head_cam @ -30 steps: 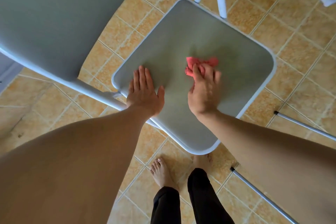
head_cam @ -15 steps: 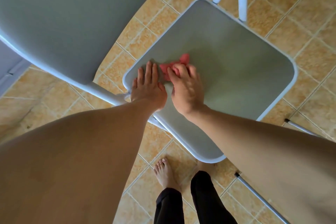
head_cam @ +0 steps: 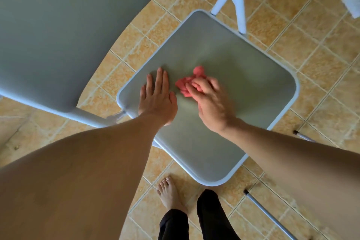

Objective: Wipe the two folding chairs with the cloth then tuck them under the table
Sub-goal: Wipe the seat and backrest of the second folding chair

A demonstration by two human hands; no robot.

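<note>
**Right hand wiping folding chair seat with pink cloth, left hand flat on seat**

Nearest, at 6 o'clock: bare left foot (head_cam: 170, 194) on the tan tiled floor (head_cam: 321, 60), black trouser legs (head_cam: 210, 218) beside it; right foot mostly hidden under the seat's front edge. Both bare forearms run up from the bottom corners to the seat.

Grey folding chair seat (head_cam: 243, 76), white rim, fills frame centre; its rounded front corner sits just above the feet. Left hand (head_cam: 156, 96) lies open and flat, palm down, fingers together pointing to 12 o'clock, near the seat's 9 o'clock edge; it grips nothing. Right hand (head_cam: 211, 101) is just to the right of it, apart from it, fingers curled down onto a bunched pink cloth (head_cam: 190, 82), pressing it against the seat about mid-surface. Hand is motion-blurred. Cloth pokes out beyond the fingertips toward 11–12 o'clock.

At 9–11 o'clock: the chair's grey backrest (head_cam: 58, 25), large and close to camera, with a white frame tube along its lower edge that meets the seat at the hinge by the left wrist.

At 4–5 o'clock: two thin grey metal rods (head_cam: 272, 218) with dark tips lie on the floor; can't tell what they belong to.

At 12–1 o'clock, beyond the seat: white tubular legs (head_cam: 238, 0) on the tiles. Far at 2 o'clock, a white crumpled object (head_cam: 352, 3) at the frame edge, unclear what.
</note>
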